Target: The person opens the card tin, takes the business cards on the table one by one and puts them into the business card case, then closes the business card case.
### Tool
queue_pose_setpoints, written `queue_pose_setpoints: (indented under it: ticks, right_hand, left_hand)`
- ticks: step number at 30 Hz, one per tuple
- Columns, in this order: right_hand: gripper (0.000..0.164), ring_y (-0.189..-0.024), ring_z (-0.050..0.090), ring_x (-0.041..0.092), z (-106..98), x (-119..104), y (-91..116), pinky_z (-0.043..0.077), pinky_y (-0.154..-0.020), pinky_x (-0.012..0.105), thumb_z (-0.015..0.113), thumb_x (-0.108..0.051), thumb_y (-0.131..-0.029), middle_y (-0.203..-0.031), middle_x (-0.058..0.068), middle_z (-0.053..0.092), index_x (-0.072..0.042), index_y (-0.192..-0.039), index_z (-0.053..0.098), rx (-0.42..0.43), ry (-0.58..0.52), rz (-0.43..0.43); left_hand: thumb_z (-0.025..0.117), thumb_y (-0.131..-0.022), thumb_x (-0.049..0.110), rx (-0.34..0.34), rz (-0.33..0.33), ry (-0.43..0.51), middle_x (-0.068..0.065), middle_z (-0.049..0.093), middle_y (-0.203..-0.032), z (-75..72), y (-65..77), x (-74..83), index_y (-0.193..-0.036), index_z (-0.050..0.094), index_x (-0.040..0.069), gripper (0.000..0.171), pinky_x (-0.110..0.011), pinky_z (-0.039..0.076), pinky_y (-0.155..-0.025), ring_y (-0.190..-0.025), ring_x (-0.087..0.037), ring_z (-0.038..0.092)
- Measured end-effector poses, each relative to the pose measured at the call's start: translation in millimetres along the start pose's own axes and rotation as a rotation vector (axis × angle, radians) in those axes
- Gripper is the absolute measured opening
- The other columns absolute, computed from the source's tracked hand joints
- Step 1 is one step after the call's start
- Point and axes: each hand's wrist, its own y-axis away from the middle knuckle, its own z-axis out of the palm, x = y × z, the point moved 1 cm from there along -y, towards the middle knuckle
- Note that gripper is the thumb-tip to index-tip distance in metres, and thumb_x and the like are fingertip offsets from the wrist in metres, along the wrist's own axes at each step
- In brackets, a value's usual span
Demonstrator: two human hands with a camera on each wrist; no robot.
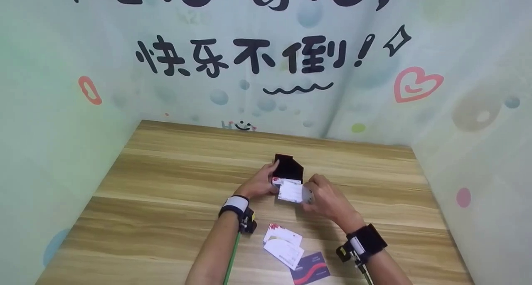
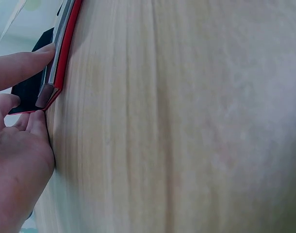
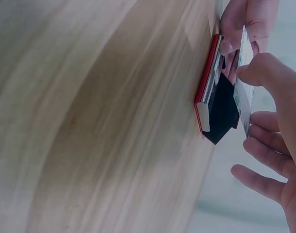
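Observation:
A card case (image 1: 290, 169), red outside and black inside, lies with its flap raised on the table. My left hand (image 1: 258, 184) grips its left side, the thumb (image 2: 34, 63) pressing the edge in the left wrist view. Cards with a red floral print (image 1: 276, 180) show in the case. Just above its near end, my right hand (image 1: 330, 200) pinches a white card (image 3: 244, 87) between thumb and fingers. The right wrist view shows this card tilted and apart from the case (image 3: 206, 80), with the other fingers spread. Whether it is one card or more I cannot tell.
Nearer to me on the wood-grain table (image 1: 166, 218) lie overlapping white cards (image 1: 280, 251) and a dark purple card (image 1: 311, 268) with a red stripe. A printed wall sheet (image 1: 249, 106) encloses the table's back and sides.

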Motion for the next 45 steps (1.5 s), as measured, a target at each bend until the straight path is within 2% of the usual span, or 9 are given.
queue_pose_setpoints:
  ticks: [8, 15, 22, 25, 30, 38, 45]
  right_hand:
    - [0.041, -0.079, 0.059, 0.022, 2, 2, -16, 0.058, -0.066, 0.029, 0.087, -0.02, -0.065, -0.092, 0.013, 0.063, 0.005, -0.094, 0.071, 0.034, 0.012, -0.044]
    - [0.043, -0.08, 0.059, 0.022, 7, 4, -24, 0.058, -0.067, 0.03, 0.087, -0.024, -0.067, -0.093, 0.012, 0.062, 0.004, -0.094, 0.069, 0.016, 0.054, -0.027]
    - [0.043, -0.081, 0.059, 0.022, 13, 8, -27, 0.058, -0.068, 0.031, 0.088, -0.023, -0.067, -0.094, 0.013, 0.062, 0.005, -0.095, 0.069, 0.011, 0.044, -0.024]
    - [0.043, -0.082, 0.06, 0.023, 15, 10, -28, 0.059, -0.069, 0.033, 0.088, -0.022, -0.069, -0.095, 0.013, 0.062, 0.005, -0.097, 0.07, 0.006, 0.015, 0.007]
    - [0.044, -0.085, 0.061, 0.025, 20, 15, -32, 0.06, -0.07, 0.035, 0.086, -0.025, -0.07, -0.097, 0.014, 0.062, 0.005, -0.098, 0.071, 0.014, 0.039, 0.051]
    - [0.042, -0.084, 0.06, 0.025, 26, 17, -31, 0.059, -0.07, 0.036, 0.086, -0.022, -0.07, -0.097, 0.015, 0.061, 0.004, -0.099, 0.069, 0.015, 0.039, 0.041]
    - [0.039, -0.083, 0.061, 0.026, 32, 19, -34, 0.06, -0.07, 0.036, 0.086, -0.016, -0.068, -0.095, 0.015, 0.062, 0.005, -0.096, 0.068, 0.086, 0.063, -0.003]
  left_hand:
    - [0.066, -0.074, -0.004, 0.003, 0.006, -0.002, -0.018, 0.019, -0.166, -1.5, 1.2, -1.6, -0.161, 0.018, 0.016, 0.101, -0.045, 0.026, -0.125, -0.153, -0.036, 0.021]
    - [0.063, -0.075, -0.01, 0.002, 0.073, -0.003, -0.023, 0.025, -0.163, -0.3, -2.7, -3.8, -0.16, 0.019, 0.008, 0.096, -0.042, 0.027, -0.125, -0.152, -0.035, 0.025]
    - [0.066, -0.077, -0.007, 0.003, 0.049, -0.006, -0.021, 0.023, -0.164, -1.4, -2.0, -3.3, -0.16, 0.019, 0.011, 0.097, -0.043, 0.024, -0.126, -0.153, -0.035, 0.023]
    - [0.074, -0.077, -0.001, 0.004, 0.032, -0.01, -0.02, 0.023, -0.165, -1.4, -1.3, -3.8, -0.16, 0.019, 0.013, 0.1, -0.045, 0.022, -0.127, -0.152, -0.036, 0.024]
    - [0.077, -0.078, 0.005, 0.008, -0.006, -0.011, -0.018, 0.023, -0.165, -1.3, -0.2, -3.4, -0.161, 0.02, 0.018, 0.101, -0.046, 0.021, -0.127, -0.152, -0.036, 0.025]
    - [0.076, -0.08, 0.007, 0.002, -0.019, -0.011, -0.017, 0.02, -0.167, 0.8, -0.1, -1.1, -0.161, 0.018, 0.02, 0.1, -0.047, 0.019, -0.127, -0.153, -0.035, 0.022]
    - [0.077, -0.079, 0.006, 0.006, -0.004, -0.012, -0.016, 0.021, -0.167, -0.7, -1.0, -2.3, -0.161, 0.02, 0.017, 0.1, -0.044, 0.017, -0.128, -0.154, -0.034, 0.02]
